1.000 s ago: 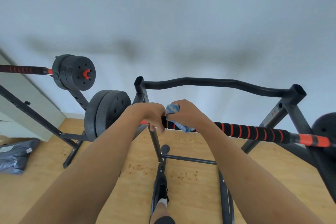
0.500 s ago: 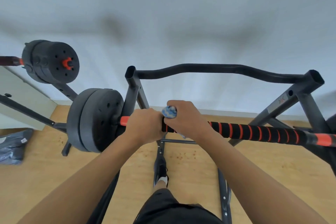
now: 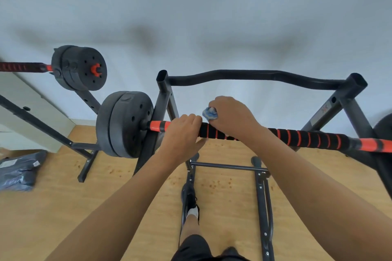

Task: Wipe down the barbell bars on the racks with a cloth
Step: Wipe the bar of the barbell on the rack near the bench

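The near barbell bar (image 3: 307, 138) lies level across the black rack (image 3: 254, 77). It has a black foam grip ringed with orange stripes and bare orange ends. The left hand (image 3: 182, 133) curls its fingers over the bar where orange meets foam. A crumpled blue-and-white cloth (image 3: 210, 113) bulges from the right hand (image 3: 233, 116), whose fingers press it onto the grip just beside the left fingertips. A second bar (image 3: 21, 67) of the same pattern sits well left of both hands.

Wood floor (image 3: 63, 207): rack (image 3: 163, 101), grey package (image 3: 19, 172)

Both hands (image 3: 184, 133) (image 3: 231, 116) curled, arms outstretched
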Demonstrator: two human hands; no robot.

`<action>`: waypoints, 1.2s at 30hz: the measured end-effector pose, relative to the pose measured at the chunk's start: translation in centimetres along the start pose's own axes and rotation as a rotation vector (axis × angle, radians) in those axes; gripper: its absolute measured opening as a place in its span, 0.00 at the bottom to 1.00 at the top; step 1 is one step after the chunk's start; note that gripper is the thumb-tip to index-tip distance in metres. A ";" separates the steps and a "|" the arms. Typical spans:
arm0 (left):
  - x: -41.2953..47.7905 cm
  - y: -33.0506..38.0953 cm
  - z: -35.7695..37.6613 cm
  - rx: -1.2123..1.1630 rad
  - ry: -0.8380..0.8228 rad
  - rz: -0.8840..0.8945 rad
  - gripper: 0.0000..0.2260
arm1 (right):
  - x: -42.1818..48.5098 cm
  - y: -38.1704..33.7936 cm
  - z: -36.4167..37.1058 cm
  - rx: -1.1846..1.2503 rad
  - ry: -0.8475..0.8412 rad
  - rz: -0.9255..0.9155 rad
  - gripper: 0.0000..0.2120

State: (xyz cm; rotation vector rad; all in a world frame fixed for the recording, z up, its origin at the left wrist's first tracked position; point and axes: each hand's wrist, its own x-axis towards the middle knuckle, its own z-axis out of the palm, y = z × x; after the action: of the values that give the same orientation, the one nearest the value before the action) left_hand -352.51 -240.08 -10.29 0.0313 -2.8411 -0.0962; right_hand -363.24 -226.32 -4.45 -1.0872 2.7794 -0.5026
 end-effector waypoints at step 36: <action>4.4 -0.1 -2.4 -0.129 -0.707 -0.050 0.09 | -5.2 -0.5 2.2 0.087 0.037 -0.016 0.11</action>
State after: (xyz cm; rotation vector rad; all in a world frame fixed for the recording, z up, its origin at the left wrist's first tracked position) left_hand -356.02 -240.49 -6.69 0.0489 -3.5310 -0.3659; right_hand -358.62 -223.69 -6.41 -1.0924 2.7535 -0.6447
